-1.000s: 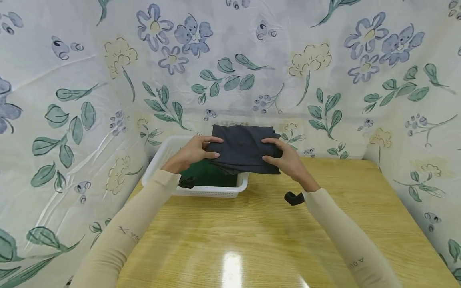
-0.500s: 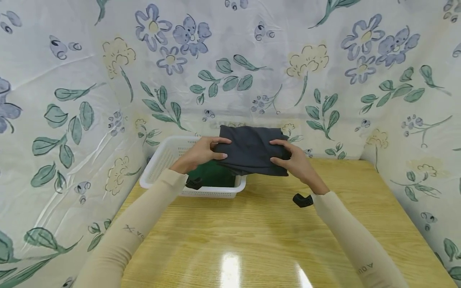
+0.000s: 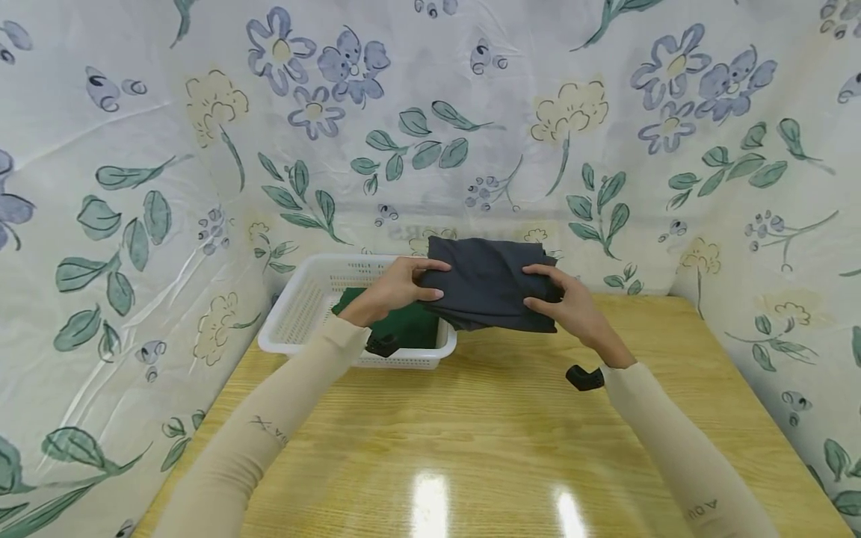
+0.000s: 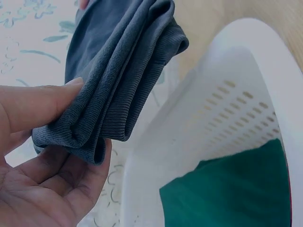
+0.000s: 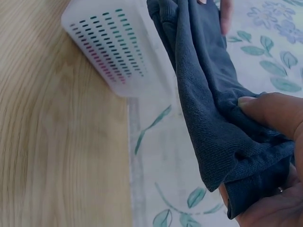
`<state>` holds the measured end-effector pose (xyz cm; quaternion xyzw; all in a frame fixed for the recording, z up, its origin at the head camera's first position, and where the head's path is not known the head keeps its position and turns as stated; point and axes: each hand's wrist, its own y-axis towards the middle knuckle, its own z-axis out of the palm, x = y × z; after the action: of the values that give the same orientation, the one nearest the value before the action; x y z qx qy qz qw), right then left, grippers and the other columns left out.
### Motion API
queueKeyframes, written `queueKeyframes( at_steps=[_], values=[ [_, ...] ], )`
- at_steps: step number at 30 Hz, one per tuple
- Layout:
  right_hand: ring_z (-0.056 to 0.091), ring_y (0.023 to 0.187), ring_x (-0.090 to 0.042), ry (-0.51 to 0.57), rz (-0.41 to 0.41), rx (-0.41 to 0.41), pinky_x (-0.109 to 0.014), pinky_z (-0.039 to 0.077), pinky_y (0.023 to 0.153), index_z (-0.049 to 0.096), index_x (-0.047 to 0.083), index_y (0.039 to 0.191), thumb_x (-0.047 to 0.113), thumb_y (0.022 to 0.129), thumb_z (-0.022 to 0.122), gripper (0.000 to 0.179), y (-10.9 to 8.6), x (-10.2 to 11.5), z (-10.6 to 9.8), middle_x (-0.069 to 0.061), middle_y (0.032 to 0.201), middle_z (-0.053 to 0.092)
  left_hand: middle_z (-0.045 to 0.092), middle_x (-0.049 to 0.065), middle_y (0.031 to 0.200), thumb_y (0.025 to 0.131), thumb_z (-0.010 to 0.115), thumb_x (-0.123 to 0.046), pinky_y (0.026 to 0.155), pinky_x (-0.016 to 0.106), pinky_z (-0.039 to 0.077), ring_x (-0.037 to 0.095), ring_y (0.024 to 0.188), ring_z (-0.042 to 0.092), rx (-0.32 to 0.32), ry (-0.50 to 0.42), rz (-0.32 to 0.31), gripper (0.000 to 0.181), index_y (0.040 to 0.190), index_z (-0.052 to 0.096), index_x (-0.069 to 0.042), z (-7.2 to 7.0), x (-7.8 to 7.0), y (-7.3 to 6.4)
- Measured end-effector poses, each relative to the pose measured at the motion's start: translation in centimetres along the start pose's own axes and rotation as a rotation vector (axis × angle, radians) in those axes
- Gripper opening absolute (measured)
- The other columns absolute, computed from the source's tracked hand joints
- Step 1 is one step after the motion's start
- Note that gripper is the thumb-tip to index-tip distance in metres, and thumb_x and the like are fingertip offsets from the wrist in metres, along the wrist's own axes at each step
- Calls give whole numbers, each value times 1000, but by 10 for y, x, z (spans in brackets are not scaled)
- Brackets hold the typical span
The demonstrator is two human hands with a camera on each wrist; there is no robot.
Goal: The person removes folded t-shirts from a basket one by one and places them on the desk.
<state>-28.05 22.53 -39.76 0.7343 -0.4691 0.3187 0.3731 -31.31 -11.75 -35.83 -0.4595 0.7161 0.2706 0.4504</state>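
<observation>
A dark grey folded garment (image 3: 487, 280) is held up between both hands, over the right end of the basket and the table beside it. The left hand (image 3: 402, 284) pinches its left end, thumb on the near side and fingers beneath, as the left wrist view shows. At the opposite end the right hand (image 3: 565, 302) grips it, thumb (image 5: 272, 111) pressed on the fabric. Ribbed layers (image 4: 128, 99) show along the folded edge. In the white perforated basket (image 3: 285, 340) lies a dark green folded cloth (image 4: 232, 189).
The basket stands at the back left of the wooden table (image 3: 430, 433). Floral-printed sheeting (image 3: 430, 179) rises behind the table and along both sides. Black wrist mounts (image 3: 585, 378) stick out from both sleeves.
Both hands have carried the dark grey garment to the right, partly off the basket. More of the green cloth in the basket now shows.
</observation>
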Motion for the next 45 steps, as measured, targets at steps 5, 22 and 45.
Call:
queueKeyframes(
  at_steps=[5, 22, 45],
  values=[
    [46, 138, -36, -3, 2, -6, -54, 47, 99, 57, 26, 147, 24, 96, 76, 54, -5, -6, -11, -10, 158, 42, 55, 16, 147, 95, 75, -5, 98, 40, 54, 28, 124, 62, 13, 3, 26, 51, 142, 64, -19, 10, -3, 8],
    [46, 137, -36, -52, 49, -41, -55, 47, 99, 58, 26, 146, 29, 95, 78, 55, -23, -35, -40, -9, 157, 43, 49, 12, 154, 95, 73, -4, 97, 37, 54, 26, 130, 58, 62, 75, 75, 51, 144, 62, -16, 49, -13, 31],
    [35, 146, -39, -52, 92, -36, -60, 38, 109, 58, 17, 146, 15, 96, 76, 54, -39, -74, -52, -16, 158, 41, 42, 14, 159, 94, 75, -3, 98, 35, 51, 28, 139, 49, 94, 178, 6, 57, 148, 58, -14, 97, -14, 55]
  ],
)
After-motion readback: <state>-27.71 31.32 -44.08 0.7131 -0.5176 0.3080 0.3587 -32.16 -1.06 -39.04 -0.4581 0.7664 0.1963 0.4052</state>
